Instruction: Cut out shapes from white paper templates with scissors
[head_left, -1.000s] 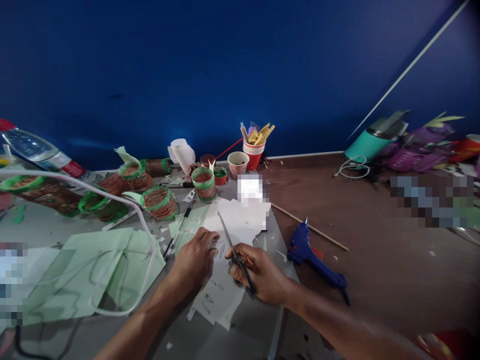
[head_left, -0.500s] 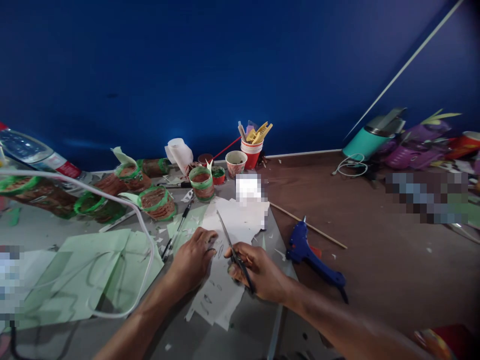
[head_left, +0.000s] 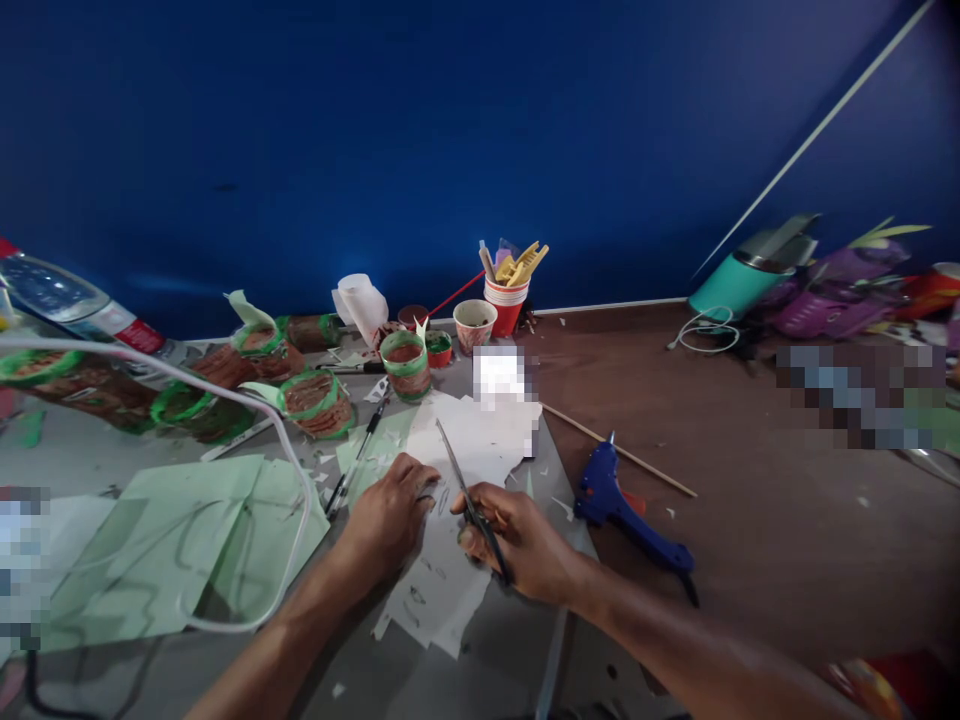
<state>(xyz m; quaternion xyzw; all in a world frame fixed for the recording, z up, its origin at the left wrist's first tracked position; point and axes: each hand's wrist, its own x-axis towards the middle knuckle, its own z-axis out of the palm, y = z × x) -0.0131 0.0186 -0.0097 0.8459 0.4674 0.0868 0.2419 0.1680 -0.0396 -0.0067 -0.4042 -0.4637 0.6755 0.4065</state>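
Observation:
My right hand (head_left: 517,535) is closed round a pair of scissors (head_left: 480,522), whose blades point away from me over a torn sheet of white paper (head_left: 442,600). Several small leaf-like outlines are drawn on that paper. My left hand (head_left: 394,510) rests at the sheet's left side with fingers curled and thumb drawn in. A small dark sliver shows at its fingertips, too small to name. Beyond both hands stands a clay-coated cup with a green rim (head_left: 406,365).
A blue glue gun (head_left: 626,510) and a wooden stick (head_left: 619,450) lie on the right. Green paper (head_left: 157,550), a white cable (head_left: 296,460) and a pen (head_left: 364,445) are on the left. Several clay-covered jars (head_left: 319,402) and a red cup with tools (head_left: 507,305) stand behind.
The whole view has shifted very slightly. Both hands, the scissors and the paper keep nearly the same positions relative to each other.

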